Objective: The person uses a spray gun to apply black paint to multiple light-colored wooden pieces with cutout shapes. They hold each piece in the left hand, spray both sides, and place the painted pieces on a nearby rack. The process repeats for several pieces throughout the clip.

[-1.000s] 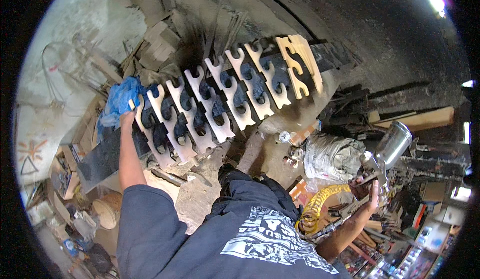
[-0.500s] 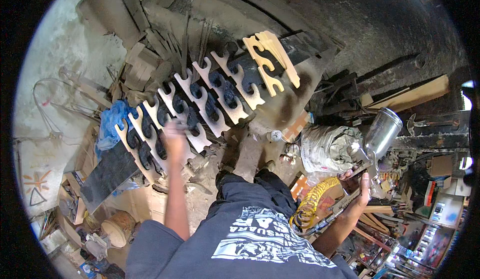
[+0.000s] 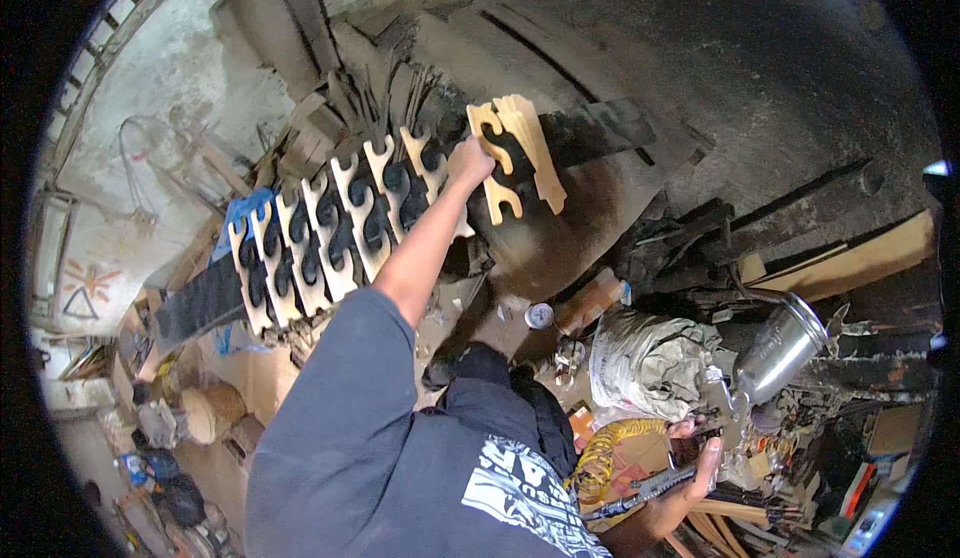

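My left hand (image 3: 470,161) reaches far forward, its fingers closed at the edge of a pale, curvy wooden cutout (image 3: 504,201) with hook-shaped notches. Beside that piece lies a fanned stack of similar pale cutouts (image 3: 538,158). To the left, a row of matching wooden cutouts (image 3: 352,216) lies across a long dark board (image 3: 200,303). Low on the right, my right hand (image 3: 703,458) is wrapped round the handle of a metal spray gun (image 3: 735,410). A silver paint cup (image 3: 782,348) sits tilted on the gun, and a yellow coiled air hose (image 3: 600,458) hangs near its grip.
A crumpled pale sack (image 3: 650,363) stands left of the spray gun. A small round can (image 3: 539,315) sits on the floor ahead of my legs. Scrap boards (image 3: 850,258) lie at the right, and a blue plastic bag (image 3: 240,220) is behind the row's left end.
My left hand has swung from the row's left part to the pale cutout at the right. My right hand still holds the spray gun, slightly lower. The view has shifted.
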The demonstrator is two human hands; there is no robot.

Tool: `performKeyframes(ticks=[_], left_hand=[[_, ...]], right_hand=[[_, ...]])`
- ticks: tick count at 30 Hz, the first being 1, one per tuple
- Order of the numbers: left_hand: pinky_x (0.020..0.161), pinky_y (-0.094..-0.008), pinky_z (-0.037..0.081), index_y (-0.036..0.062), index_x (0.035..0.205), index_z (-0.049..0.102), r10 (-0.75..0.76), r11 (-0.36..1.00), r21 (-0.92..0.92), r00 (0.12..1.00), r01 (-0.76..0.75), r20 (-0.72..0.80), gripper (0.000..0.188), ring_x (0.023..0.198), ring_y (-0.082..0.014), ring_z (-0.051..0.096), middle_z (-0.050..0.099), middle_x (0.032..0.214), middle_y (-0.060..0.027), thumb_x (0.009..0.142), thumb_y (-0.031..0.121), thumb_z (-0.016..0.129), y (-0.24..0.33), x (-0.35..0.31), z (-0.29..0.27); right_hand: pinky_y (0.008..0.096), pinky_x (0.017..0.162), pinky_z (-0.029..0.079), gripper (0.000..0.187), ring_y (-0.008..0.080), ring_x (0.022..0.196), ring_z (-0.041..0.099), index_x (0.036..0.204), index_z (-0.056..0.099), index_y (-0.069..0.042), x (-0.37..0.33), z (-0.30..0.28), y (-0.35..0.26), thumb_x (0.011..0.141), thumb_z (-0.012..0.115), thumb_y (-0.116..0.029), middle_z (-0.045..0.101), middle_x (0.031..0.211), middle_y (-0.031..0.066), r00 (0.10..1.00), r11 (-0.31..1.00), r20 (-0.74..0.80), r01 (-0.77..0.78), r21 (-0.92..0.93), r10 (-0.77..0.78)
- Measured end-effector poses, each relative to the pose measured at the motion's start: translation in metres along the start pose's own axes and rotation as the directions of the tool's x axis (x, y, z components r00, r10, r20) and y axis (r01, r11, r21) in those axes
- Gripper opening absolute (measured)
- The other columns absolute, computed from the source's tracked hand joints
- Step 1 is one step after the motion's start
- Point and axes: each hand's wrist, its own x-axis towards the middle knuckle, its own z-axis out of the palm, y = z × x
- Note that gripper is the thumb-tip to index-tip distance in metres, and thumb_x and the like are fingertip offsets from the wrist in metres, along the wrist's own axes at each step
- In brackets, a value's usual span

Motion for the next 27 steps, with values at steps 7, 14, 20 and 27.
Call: performKeyframes(ticks=[7, 14, 20, 27], left_hand=[[0.088, -0.0458, 0.048, 0.0044, 0.117, 0.048, -0.062, 0.991, 0.108, 0.987, 0.079, -0.147, 0.047, 0.105, -0.0397, 0.054, 0.050, 0.115, -0.0209, 0.074, 0.013, 0.066, 0.010, 0.009, 0.052], [0.095, -0.0440, 0.043, 0.0062, 0.123, 0.047, -0.387, 0.920, -0.011, 0.907, 0.391, -0.165, 0.053, 0.115, -0.0338, 0.047, 0.046, 0.122, -0.0169, 0.076, 0.018, 0.070, 0.023, 0.095, 0.070], [0.099, -0.0583, 0.035, 0.0182, 0.133, 0.036, -0.533, 0.841, 0.124, 0.846, 0.528, 0.012, 0.062, 0.124, -0.0397, 0.037, 0.033, 0.135, -0.0176, 0.081, 0.033, 0.067, 0.011, 0.171, 0.092], [0.094, -0.0461, 0.047, 0.0296, 0.139, 0.028, -0.543, 0.834, 0.267, 0.806, 0.484, 0.236, 0.075, 0.121, -0.0346, 0.041, 0.022, 0.137, -0.0150, 0.078, 0.042, 0.069, -0.015, 0.202, 0.097]], right_hand=[[0.0321, 0.082, 0.046, 0.038, 0.0172, 0.084, 0.055, 0.113, 0.051, 0.000, 0.063, -0.061, -0.003, 0.096, 0.048, -0.033, 0.058, 0.092, 0.0092, 0.999, 0.999, 0.052, -0.008, 0.047, 0.006], [0.0330, 0.080, 0.046, 0.040, 0.0190, 0.082, 0.056, 0.115, 0.051, -0.002, 0.107, -0.045, -0.009, 0.095, 0.049, -0.037, 0.059, 0.091, 0.0085, 0.996, 0.975, -0.085, -0.027, -0.221, 0.008], [0.0340, 0.079, 0.047, 0.042, 0.0201, 0.083, 0.057, 0.115, 0.053, -0.002, 0.135, -0.002, -0.014, 0.094, 0.051, -0.037, 0.060, 0.093, 0.0093, 0.982, 0.948, -0.186, -0.043, -0.314, -0.017], [0.0351, 0.079, 0.048, 0.044, 0.0215, 0.083, 0.058, 0.116, 0.055, -0.002, 0.154, 0.022, -0.013, 0.092, 0.055, -0.038, 0.061, 0.094, 0.0102, 0.966, 0.938, -0.255, -0.061, -0.342, -0.030]])
